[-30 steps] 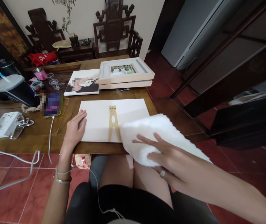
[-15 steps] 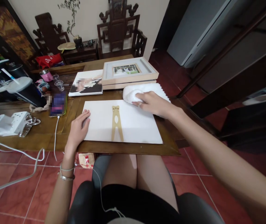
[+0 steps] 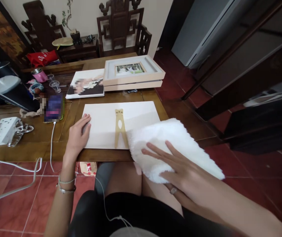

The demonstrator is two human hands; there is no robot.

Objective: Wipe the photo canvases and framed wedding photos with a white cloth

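A white rectangular board (image 3: 101,118) lies on the wooden table, with a gold, A-shaped stand (image 3: 119,123) attached flat to its upper face. My left hand (image 3: 78,133) rests on the board's left edge, fingers stretched out and thumb slightly apart. At the near right corner, my right hand (image 3: 173,161) has a fluffy white cloth (image 3: 170,131) in its grasp. Its fingers spread over the cloth and the thumb is by a fold. The cloth covers the board's right part and hangs past the table edge.
Stacked wooden photo frames (image 3: 133,84) stand behind the board, beside a flat photo panel (image 3: 86,84). Leftward are a phone (image 3: 53,107) on a charging cable, a dark tumbler (image 3: 14,95) with a straw, a pink cup (image 3: 39,75) and a power strip (image 3: 6,128).
My right hand has come from the board's far right corner to its near right corner with the cloth, which now spreads wider. My left hand stays on the left edge.
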